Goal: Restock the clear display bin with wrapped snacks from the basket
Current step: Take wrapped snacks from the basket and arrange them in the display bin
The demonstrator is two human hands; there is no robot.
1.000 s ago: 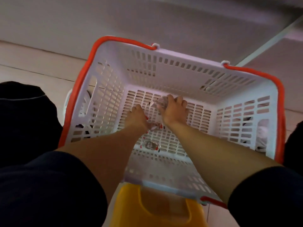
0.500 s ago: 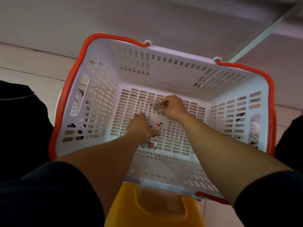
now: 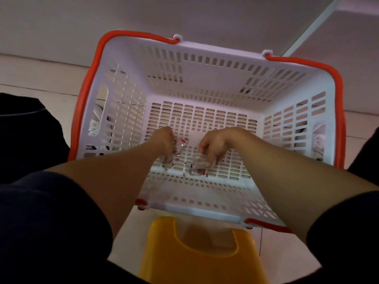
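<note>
At nine o'clock, a dark-clothed shape (image 3: 22, 128) over pale floor tiles (image 3: 41, 78). Just right of it, the orange rim (image 3: 86, 93) of a white slotted basket (image 3: 205, 78), running up to eleven o'clock and breaking at a white hinge loop (image 3: 176, 37). Inside the left wall, a tall handle slot (image 3: 103, 103); bare slotted floor across the far half, free room from ten to two o'clock.

Near centre, slightly toward eight o'clock, the left hand (image 3: 164, 140), fingers curled down round clear wrapped snacks with red ends (image 3: 178, 148), low on the basket floor. Bare gap between the two hands. Just right of centre, the right hand (image 3: 215, 144), fingertips pinching another clear wrapped snack (image 3: 199, 165) that touches the basket floor close to the near wall (image 3: 205, 193).

At six o'clock, under the near rim, a yellow plastic container (image 3: 205, 259) with a notched front edge. From two to four o'clock, the right orange rim (image 3: 339, 111), the floor beyond, and a pale diagonal edge (image 3: 307, 27) toward one o'clock. Clear display bin nowhere recognisable here.
</note>
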